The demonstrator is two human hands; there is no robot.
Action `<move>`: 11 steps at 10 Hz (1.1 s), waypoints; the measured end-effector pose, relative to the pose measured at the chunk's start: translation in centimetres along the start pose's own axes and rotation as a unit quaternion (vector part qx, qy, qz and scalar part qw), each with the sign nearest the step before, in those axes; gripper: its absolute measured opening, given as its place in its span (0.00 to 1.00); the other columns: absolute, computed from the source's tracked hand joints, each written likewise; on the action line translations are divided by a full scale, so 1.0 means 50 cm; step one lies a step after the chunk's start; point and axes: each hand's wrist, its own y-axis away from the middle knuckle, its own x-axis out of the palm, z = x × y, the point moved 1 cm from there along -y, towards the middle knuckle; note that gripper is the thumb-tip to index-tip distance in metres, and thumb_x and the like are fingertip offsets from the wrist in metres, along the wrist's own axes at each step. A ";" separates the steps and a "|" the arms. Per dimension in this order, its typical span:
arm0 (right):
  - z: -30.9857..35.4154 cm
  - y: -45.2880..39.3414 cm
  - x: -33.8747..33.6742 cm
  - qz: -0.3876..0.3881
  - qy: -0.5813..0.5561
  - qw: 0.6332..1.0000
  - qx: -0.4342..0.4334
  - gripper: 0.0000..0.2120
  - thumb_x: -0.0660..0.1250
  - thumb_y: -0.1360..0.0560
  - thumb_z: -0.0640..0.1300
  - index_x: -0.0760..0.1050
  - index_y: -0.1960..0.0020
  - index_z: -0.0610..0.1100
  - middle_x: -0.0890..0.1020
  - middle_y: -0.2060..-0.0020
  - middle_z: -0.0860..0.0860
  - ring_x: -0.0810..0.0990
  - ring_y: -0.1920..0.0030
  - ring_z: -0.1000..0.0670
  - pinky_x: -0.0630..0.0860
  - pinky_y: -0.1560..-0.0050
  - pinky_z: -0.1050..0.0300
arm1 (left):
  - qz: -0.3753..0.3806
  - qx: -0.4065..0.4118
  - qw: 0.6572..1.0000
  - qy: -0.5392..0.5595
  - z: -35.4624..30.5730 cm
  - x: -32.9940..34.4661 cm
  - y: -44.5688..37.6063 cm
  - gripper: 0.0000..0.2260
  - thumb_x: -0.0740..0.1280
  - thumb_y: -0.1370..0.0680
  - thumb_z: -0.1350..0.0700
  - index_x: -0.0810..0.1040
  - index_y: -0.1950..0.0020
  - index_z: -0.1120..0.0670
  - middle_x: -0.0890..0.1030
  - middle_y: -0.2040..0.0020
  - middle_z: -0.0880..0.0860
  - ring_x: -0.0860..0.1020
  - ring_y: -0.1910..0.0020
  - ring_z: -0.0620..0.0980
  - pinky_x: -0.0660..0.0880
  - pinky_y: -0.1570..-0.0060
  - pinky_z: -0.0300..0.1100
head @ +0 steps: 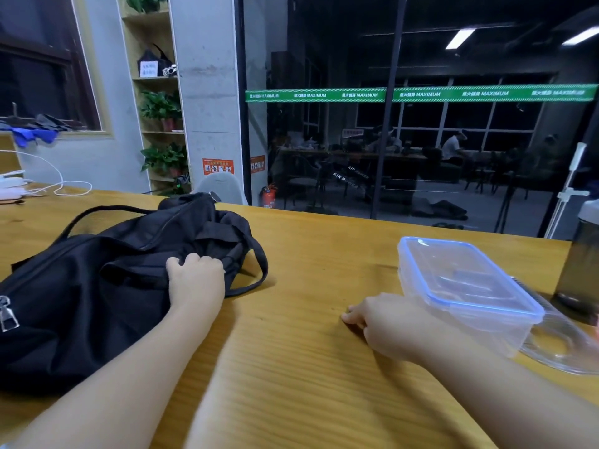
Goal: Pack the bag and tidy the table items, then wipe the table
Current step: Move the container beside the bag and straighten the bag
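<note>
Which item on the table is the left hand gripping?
The black bag; the left hand grips its fabric, while the clear lidded container sits untouched beside the right hand.
</note>
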 end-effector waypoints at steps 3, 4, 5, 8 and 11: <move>-0.006 0.001 0.011 -0.008 -0.004 1.000 -0.008 0.22 0.52 0.21 0.42 0.68 0.31 0.59 0.73 0.33 0.55 0.72 0.36 0.49 0.72 0.39 0.54 | 0.016 0.141 0.983 0.114 -0.023 -0.044 0.058 0.18 0.55 0.19 0.53 0.57 0.69 0.44 0.61 0.68 0.43 0.65 0.58 0.44 0.58 0.43 0.47; -0.013 0.000 0.004 -0.001 -0.022 1.000 -0.002 0.22 0.53 0.22 0.43 0.69 0.32 0.60 0.74 0.35 0.56 0.72 0.36 0.50 0.71 0.39 0.56 | 0.012 0.172 0.970 0.170 -0.020 -0.067 0.078 0.13 0.52 0.18 0.51 0.72 0.58 0.49 0.72 0.61 0.44 0.68 0.60 0.43 0.52 0.51 0.36; -0.018 -0.002 -0.026 -0.015 -0.090 0.996 0.008 0.20 0.56 0.23 0.42 0.73 0.35 0.56 0.77 0.38 0.54 0.73 0.37 0.50 0.70 0.37 0.57 | 0.015 0.230 0.953 0.195 -0.013 -0.090 0.112 0.16 0.50 0.18 0.46 0.76 0.43 0.48 0.78 0.44 0.44 0.73 0.43 0.45 0.56 0.42 0.38; 0.081 -0.055 -0.110 -0.221 -0.167 0.957 -0.085 0.24 0.55 0.23 0.37 0.63 0.28 0.49 0.67 0.30 0.53 0.67 0.33 0.50 0.67 0.37 0.56 | 0.031 0.349 0.847 0.400 0.019 -0.100 0.180 0.30 0.44 0.26 0.31 0.77 0.44 0.46 0.77 0.43 0.40 0.68 0.39 0.35 0.50 0.37 0.30; 0.086 -0.100 -0.079 -0.177 0.022 0.984 -0.021 0.18 0.53 0.24 0.34 0.69 0.37 0.47 0.78 0.49 0.49 0.75 0.40 0.47 0.43 0.27 0.42 | -0.003 0.364 0.838 0.406 0.004 -0.103 0.192 0.25 0.45 0.22 0.36 0.77 0.43 0.44 0.76 0.40 0.38 0.61 0.34 0.30 0.45 0.33 0.33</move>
